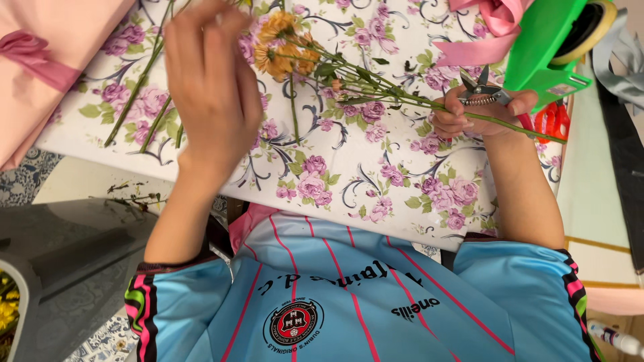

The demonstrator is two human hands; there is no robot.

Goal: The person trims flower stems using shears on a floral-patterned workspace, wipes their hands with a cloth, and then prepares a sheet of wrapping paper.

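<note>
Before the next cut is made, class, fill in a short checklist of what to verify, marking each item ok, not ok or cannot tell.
1. Right hand grips the flower stems: ok.
2. Snips held in that same hand: ok.
3. Snip blades closed around a stem: cannot tell.
4. Left hand clear of the blades: ok, it hovers apart, over the floral tablecloth.
5. Orange blooms lie away from the blades: ok.
6. Loose green stems lie apart from the bunch: ok.

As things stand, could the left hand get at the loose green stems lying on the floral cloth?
Probably yes: the left hand hovers empty right beside the loose green stems, with only bare floral cloth between them.
</note>
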